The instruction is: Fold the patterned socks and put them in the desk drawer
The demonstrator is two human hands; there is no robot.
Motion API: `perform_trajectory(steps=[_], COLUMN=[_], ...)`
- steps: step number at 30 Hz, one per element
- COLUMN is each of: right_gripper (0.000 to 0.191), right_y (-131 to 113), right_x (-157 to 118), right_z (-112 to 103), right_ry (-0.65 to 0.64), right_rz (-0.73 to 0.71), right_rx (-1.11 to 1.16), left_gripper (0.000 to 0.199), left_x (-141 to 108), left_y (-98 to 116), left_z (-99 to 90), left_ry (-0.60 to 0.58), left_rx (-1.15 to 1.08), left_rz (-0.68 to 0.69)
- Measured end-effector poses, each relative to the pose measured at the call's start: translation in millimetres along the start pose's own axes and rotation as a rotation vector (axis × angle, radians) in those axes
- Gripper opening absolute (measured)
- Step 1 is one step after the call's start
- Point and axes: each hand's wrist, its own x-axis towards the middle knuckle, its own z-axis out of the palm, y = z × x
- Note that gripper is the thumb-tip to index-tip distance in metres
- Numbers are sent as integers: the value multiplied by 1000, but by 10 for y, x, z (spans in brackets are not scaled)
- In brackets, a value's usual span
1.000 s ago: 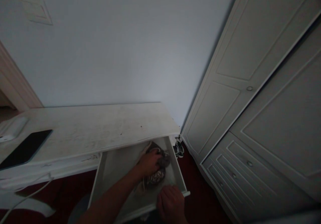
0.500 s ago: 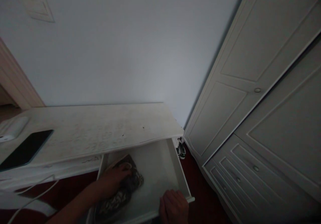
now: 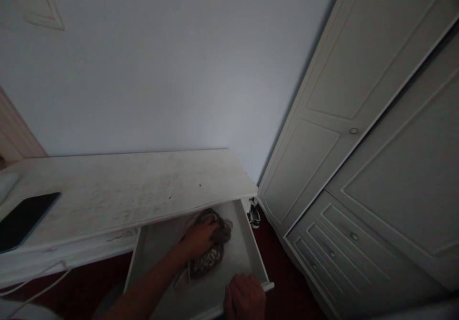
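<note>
A white drawer [image 3: 241, 250] stands pulled out from under a white desk. Inside it, my left hand [image 3: 201, 238] presses down over a brown bundle [image 3: 208, 259] with a pale curling pattern, which looks like cloth; its fingers curl onto the far part. The bundle's edges are blurred, and the hand covers some of it. At the drawer's front right corner, my right hand [image 3: 245, 296] is closed over the front panel's top edge.
A black tablet-like slab [image 3: 27, 219] lies on the desk top [image 3: 118, 181] at left. White cables [image 3: 39, 282] hang below it. To the right rises a white wardrobe [image 3: 319, 153] with drawers. A dark shoe [image 3: 254, 216] sits on the red floor between wardrobe and desk.
My left hand has shifted to the right inside the drawer, and the brown bundle has moved with it. My right hand stays on the drawer front. The view has turned slightly right.
</note>
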Motion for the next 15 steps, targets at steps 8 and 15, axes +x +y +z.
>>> perform_trajectory(steps=[8,15], right_gripper=[28,28], right_y=[35,21], right_x=[-113,10], right_z=[179,52], right_ry=[123,81], right_rz=[-11,-25], right_rx=[-36,1], left_gripper=[40,78], left_x=[-629,-911], left_y=[-25,-796], left_z=[161,-16], left_ry=[-312,-173], left_rx=[-104,81], left_rz=[253,-158])
